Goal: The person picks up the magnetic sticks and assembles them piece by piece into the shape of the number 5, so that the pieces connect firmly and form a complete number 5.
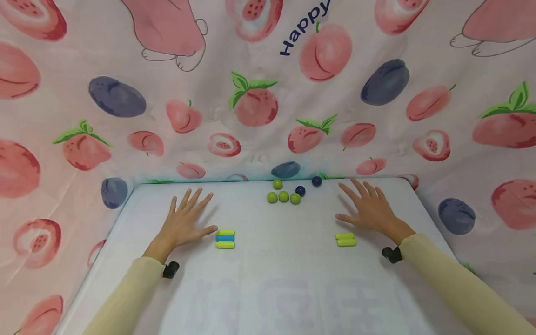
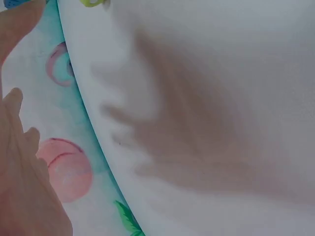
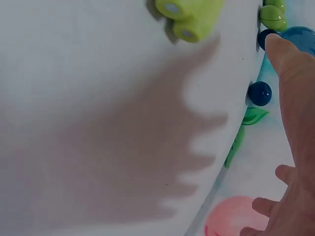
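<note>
Both hands are laid flat on the smooth white table top (image 1: 276,260), palms down and fingers spread wide, so nothing is held in either one. The left hand (image 1: 184,223) is rested near the left side, and just beside its thumb a small stack of three short foam sticks, green, blue and green (image 1: 225,238), is seen lying side by side. The right hand (image 1: 368,207) is placed near the right side, and close by its thumb a pair of short green foam sticks (image 1: 345,239) is set, touching each other. From the right wrist view their round ends (image 3: 189,17) can be seen, and they look soft and matte. Between the hands, toward the back edge, a little bunch of shiny round green balls (image 1: 283,195) and two dark blue balls (image 1: 308,185) is gathered. Behind the table a soft cloth printed with pink peaches and blue plums (image 1: 251,102) is hung.
</note>
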Motion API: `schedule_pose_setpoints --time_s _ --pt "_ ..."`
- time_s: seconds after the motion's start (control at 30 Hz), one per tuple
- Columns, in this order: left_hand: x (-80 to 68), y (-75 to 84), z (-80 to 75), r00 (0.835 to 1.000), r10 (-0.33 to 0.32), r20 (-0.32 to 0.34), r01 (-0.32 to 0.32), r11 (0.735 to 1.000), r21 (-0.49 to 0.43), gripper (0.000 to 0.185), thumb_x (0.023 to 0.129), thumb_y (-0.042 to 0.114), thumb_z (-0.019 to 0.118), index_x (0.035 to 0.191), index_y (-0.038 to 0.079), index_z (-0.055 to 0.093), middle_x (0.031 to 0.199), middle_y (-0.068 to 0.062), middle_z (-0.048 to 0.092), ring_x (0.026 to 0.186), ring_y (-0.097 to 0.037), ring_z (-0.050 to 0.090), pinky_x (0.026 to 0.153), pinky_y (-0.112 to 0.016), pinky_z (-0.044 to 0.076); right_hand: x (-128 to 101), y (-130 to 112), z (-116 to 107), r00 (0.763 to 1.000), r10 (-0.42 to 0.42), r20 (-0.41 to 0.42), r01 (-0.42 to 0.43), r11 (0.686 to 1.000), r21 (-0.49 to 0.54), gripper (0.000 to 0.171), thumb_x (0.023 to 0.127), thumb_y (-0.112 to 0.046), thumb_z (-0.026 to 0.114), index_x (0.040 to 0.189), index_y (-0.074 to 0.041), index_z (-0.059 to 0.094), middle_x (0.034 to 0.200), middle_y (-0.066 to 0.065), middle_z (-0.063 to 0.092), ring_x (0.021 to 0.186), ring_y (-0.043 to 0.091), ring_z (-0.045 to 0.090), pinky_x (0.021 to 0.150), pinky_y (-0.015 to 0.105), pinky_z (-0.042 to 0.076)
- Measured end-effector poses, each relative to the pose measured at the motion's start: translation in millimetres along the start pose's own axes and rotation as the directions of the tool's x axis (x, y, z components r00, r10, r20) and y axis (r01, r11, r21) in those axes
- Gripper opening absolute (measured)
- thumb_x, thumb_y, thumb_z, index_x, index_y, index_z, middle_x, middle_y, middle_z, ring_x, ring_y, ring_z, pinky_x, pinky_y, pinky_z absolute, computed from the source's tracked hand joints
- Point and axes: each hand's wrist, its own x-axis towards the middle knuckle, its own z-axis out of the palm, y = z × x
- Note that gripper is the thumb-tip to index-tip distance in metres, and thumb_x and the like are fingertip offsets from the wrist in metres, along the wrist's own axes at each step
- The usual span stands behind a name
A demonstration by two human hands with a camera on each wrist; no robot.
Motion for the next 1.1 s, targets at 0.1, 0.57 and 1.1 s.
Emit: schedule_pose_setpoints --time_s 0.1,0.57,1.1 --pt "3.4 3.0 -1.2 0.999 0.019 0.029 -0.018 0.999 -0.046 0.09 0.088 0.064 0.068 0.162 0.027 0.032 0.168 -0.015 0.022 0.154 -0.046 0.01 0.116 -0.072 0.003 11 -1 -3 1.0 -0.016 0.012 0.016 1.0 0.005 0.097 0.087 -0.067 0.069 0.162 -0.021 0.028 0.162 0.024 0.026 0.14 0.055 0.032 0.109 0.075 0.025" --pt "11.9 14.6 5.7 0.992 0.074 0.103 -0.037 0.944 -0.327 0.058 0.088 0.041 0.081 0.139 0.018 0.066 0.13 -0.012 0.064 0.118 -0.035 0.053 0.097 -0.059 0.037 64 -11 3 0.996 0.018 0.084 -0.035 0.977 0.21 0.085 0.092 -0.048 0.075 0.16 -0.018 0.035 0.151 0.027 0.043 0.132 0.05 0.047 0.101 0.071 0.04" --pt "14.1 13.2 9.8 0.985 0.091 0.145 -0.019 0.9 -0.435 0.035 0.09 0.026 0.082 0.122 0.013 0.075 0.098 -0.002 0.069 0.089 -0.026 0.056 0.082 -0.04 0.045 110 -46 24 0.984 0.18 0.002 -0.172 0.937 0.304 0.054 0.099 -0.026 0.07 0.149 -0.014 0.053 0.134 0.02 0.06 0.118 0.038 0.059 0.094 0.059 0.05"
